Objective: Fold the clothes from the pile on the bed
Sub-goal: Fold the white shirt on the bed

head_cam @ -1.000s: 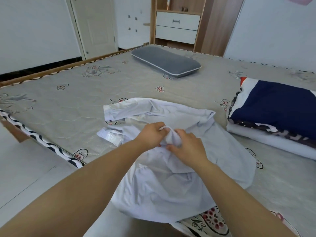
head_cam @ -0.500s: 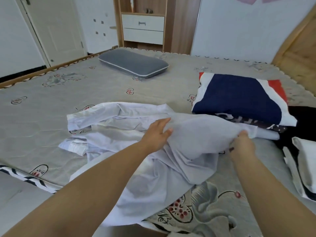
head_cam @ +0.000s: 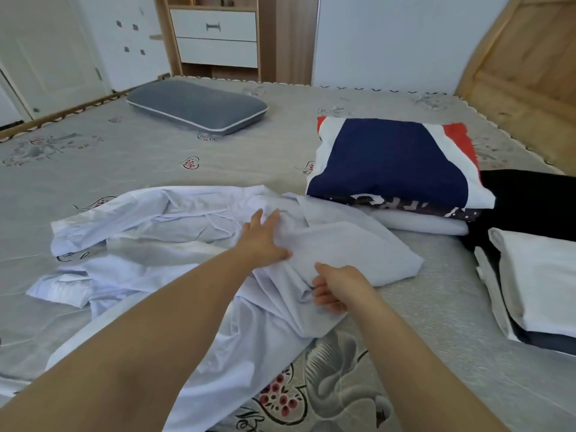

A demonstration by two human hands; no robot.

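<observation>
My left hand [head_cam: 265, 241] lies flat, fingers straight, on the white shirt [head_cam: 174, 232] spread across the bed [head_cam: 436, 307] in front of me. My right hand [head_cam: 336, 288] pinches a fold of the shirt near its right edge. The shirt's hem hangs over the near bed edge. A folded stack [head_cam: 396, 169] sits just beside the shirt on the right; open mattress runs left toward a grey pillow [head_cam: 196, 107].

View: one wide-angle head camera, worn by the person.
Direction: faced forward and down over the bed [head_cam: 131, 157].
Nearness: forearms are seen close below; the wardrobe [head_cam: 218, 35] is seen far across the bed.
</observation>
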